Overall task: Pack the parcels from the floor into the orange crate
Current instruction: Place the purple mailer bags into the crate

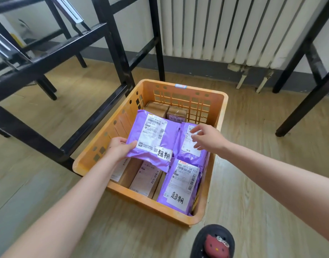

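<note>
1. My left hand [119,148] grasps a purple parcel [152,138] by its near-left edge. The thumb lies on top and the fingers are curled underneath.
2. That parcel is inside the orange crate [141,196], above the left half. It lies flat with its white label up, and black handwriting shows on a strip at its near-right corner.
3. My right hand [208,137] is released, its fingers spread and loosely bent, holding nothing. It is over a second purple parcel [187,151] on the right side of the crate. I cannot tell whether the fingertips touch its label.
4. A third purple parcel [180,185] fills the near-right corner of the crate, label up, with the same handwriting. Its far end tucks under the second one.
5. Under the parcel I hold, at the near-left of the crate, lie brown cartons with white labels [145,178], side by side.
6. At the far end of the crate sit two small brown boxes [158,108], touching each other, just beyond the purple parcels.
7. The crate stands on a wood-pattern floor [262,164].
8. A black metal frame [111,43] rises at the crate's left and far-left.
9. A white radiator [234,28] hangs on the far wall.
10. A black slipper with a red cat face [213,243] is on the floor near me, just beside the crate's near-right corner.
</note>
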Tool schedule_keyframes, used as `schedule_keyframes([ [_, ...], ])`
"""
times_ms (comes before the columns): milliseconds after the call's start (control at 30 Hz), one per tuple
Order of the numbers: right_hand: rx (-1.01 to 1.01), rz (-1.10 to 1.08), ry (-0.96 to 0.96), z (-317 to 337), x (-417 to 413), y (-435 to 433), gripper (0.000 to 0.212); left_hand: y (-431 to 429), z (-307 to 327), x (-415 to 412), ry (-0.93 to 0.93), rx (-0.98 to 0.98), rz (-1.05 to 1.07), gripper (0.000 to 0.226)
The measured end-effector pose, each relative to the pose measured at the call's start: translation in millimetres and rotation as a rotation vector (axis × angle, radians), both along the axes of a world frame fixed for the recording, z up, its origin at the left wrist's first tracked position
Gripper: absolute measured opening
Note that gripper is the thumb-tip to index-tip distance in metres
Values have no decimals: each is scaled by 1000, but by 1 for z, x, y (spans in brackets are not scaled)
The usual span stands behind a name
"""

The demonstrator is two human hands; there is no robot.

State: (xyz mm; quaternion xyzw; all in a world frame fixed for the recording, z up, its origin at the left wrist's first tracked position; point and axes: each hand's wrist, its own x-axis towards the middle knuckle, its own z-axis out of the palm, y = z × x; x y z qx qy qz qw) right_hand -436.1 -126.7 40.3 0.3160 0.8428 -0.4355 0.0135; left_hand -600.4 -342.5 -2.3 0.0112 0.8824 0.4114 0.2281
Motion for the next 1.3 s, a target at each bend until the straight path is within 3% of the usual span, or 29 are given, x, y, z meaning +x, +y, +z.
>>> schedule_keyframes([
  [167,-37,-131,82,2,6,21,29,53,-19,15,-15,147,26,26],
  [267,-52,-178,119,2,13,34,26,78,-31,22,-5,73,-6,46],
  [567,-46,-147,98,-1,25,55,27,117,-54,37,-45,-37,-88,47],
  [900,-53,-70,113,6,28,51,21,114,-40,48,212,-439,-444,52],
  [1100,-30,-26,145,22,32,46,14,131,0,63,521,-242,-527,22],
  [1300,60,27,141,56,53,48,15,159,62,92,635,-53,-583,26],
])
